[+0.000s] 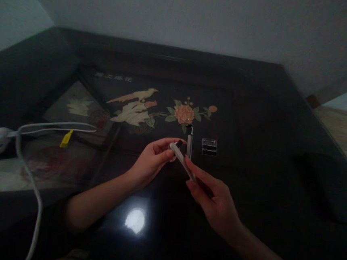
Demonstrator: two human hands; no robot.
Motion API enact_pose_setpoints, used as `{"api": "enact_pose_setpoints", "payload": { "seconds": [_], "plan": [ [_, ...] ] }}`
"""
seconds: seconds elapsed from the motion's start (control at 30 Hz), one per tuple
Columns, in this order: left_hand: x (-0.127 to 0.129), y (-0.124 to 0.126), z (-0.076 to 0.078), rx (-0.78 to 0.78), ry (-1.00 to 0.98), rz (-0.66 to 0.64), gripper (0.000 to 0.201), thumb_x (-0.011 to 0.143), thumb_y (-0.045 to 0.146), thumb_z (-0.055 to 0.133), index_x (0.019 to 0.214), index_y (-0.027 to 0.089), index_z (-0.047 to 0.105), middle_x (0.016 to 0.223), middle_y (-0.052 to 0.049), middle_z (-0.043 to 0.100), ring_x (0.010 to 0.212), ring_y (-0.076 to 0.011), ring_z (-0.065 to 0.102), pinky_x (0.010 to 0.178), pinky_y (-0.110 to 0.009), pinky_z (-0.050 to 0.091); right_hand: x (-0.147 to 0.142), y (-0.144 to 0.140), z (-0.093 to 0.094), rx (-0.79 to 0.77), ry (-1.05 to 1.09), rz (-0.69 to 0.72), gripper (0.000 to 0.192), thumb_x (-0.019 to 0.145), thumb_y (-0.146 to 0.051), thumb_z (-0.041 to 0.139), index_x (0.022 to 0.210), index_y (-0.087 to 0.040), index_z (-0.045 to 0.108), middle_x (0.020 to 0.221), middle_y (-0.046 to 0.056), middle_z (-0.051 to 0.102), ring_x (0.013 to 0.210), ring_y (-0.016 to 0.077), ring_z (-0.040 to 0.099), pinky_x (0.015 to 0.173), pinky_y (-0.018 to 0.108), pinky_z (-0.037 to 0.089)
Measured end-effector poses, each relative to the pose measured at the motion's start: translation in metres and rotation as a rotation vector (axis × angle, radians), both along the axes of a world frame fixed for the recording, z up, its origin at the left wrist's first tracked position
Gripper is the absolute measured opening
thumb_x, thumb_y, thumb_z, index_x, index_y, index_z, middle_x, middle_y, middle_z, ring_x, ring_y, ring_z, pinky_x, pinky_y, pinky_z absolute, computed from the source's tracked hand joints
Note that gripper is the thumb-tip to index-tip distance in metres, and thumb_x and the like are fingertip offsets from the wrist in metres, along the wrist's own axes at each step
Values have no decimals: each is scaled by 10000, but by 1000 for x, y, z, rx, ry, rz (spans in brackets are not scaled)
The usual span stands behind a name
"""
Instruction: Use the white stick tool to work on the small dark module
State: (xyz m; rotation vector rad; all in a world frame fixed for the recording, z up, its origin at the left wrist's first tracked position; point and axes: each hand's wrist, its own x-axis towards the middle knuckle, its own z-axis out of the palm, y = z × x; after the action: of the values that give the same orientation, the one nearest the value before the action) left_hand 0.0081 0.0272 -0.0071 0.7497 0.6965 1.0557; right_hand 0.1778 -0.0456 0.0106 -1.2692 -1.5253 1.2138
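While both hands pinch it, the slim white stick looks light and stiff: left hand fingers closed at its 11 o'clock tip, right hand fingers closed on the lower end.

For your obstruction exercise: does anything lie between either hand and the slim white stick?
Nothing visible does. The left hand pinches the upper end of the white stick and the right hand grips its lower end. The small clear tray lies apart on the dark table.

Glossy dark lacquered table; smooth white plastic cable.
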Motion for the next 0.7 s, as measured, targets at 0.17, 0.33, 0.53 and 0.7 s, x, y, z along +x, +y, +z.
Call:
{"api": "enact_pose_setpoints", "payload": {
  "seconds": [0.17, 0.33, 0.53, 0.7],
  "plan": [
    [-1, 0, -1, 7, 10, 15, 404, 574, 395, 885, 901, 185, 774, 917, -46, 727, 726, -110, 604, 660, -205, 454, 0, -1, 1, -32, 18, 12, 426, 897, -233, 567, 1321, -265, 602, 565, -25, 558, 523, 129, 538, 482, 240, 509],
    [-1, -1, 2, 14, 31, -15, 428, 583, 403, 881, 931, 176, 776, 871, -50, 720, 767, -123, 599, 738, -228, 460, 2, 3, 0, -51, -9, -40, 423, 904, -236, 559, 1324, -263, 598, 609, -11, 605, 587, 146, 594, 554, 266, 553],
    [0, 0, 2, -2, 28, 0, 505, 546, 451, 887, 931, 143, 775, 765, -39, 681, 663, -95, 526, 659, -215, 427, 4, 7, 0, -19, -66, -84, 435, 910, -232, 549, 1344, -238, 570, 718, 8, 698, 765, 193, 683, 741, 358, 600],
    [-2, -1, 0, -4, 10, -4, 471, 572, 449, 876, 923, 154, 769, 745, -31, 670, 664, -99, 531, 652, -212, 418, 6, 9, 0, 31, -75, -92, 421, 915, -226, 539, 1333, -252, 578, 1010, 43, 749, 1018, 230, 678, 893, 419, 570]
  ]
}}
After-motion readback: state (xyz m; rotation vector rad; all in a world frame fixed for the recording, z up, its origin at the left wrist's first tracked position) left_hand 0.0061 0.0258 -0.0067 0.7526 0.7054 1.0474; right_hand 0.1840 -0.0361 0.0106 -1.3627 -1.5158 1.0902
